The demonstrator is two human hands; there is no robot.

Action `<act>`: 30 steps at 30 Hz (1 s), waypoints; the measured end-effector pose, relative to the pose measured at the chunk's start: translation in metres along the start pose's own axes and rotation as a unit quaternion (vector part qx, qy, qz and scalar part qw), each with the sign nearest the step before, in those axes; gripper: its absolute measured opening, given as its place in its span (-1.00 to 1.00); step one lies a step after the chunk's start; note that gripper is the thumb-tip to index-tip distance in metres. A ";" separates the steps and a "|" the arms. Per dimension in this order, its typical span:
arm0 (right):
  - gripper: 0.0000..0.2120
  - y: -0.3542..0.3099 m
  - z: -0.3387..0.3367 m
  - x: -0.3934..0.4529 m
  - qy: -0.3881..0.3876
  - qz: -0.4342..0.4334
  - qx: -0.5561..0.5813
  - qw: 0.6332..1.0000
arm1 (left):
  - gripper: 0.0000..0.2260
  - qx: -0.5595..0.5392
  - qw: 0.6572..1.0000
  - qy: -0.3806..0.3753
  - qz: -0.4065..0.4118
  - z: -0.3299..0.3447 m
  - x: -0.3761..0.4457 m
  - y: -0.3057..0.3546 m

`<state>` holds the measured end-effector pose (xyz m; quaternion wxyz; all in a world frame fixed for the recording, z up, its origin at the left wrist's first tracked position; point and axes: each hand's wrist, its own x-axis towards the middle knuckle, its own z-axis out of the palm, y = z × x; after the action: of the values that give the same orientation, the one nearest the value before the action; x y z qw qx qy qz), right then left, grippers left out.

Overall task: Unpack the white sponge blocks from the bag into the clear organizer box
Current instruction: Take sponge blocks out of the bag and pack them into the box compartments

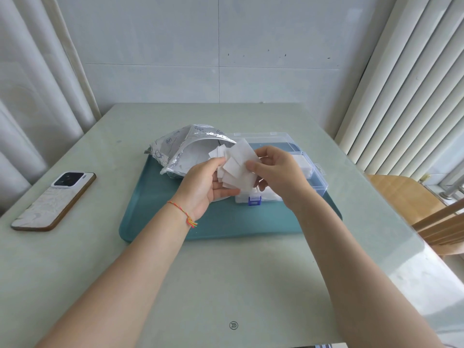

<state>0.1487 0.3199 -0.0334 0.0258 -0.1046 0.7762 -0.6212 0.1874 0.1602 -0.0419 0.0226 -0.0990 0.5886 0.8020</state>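
Above the teal tray (pixel 226 227), the left hand (pixel 204 187) cradles a loose bunch of white sponge blocks (pixel 232 165) in curled fingers, while the right hand (pixel 278 172) pinches the top one. The silver bag (pixel 175 149) (mouth open) lies at ten o'clock of the hands; the clear organizer box (pixel 301 167) sits at two o'clock.

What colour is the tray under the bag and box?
Teal tray, seen from the head view.
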 end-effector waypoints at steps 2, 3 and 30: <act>-0.97 0.000 0.000 0.000 0.002 0.008 0.004 1.000 | -0.82 -0.003 1.000 0.008 0.005 0.000 0.000 -0.001; -0.97 0.000 0.000 0.000 0.002 0.015 0.012 1.000 | -0.83 -0.005 1.000 0.016 0.009 -0.001 0.001 -0.002; -0.91 -0.006 -0.018 0.000 0.029 0.003 0.063 0.998 | -0.86 0.041 0.997 0.049 0.034 -0.004 -0.001 -0.003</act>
<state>0.1462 0.3356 -0.0237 0.0116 -0.0821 0.7360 -0.6718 0.1891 0.1574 -0.0459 -0.0294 -0.1172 0.6244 0.7717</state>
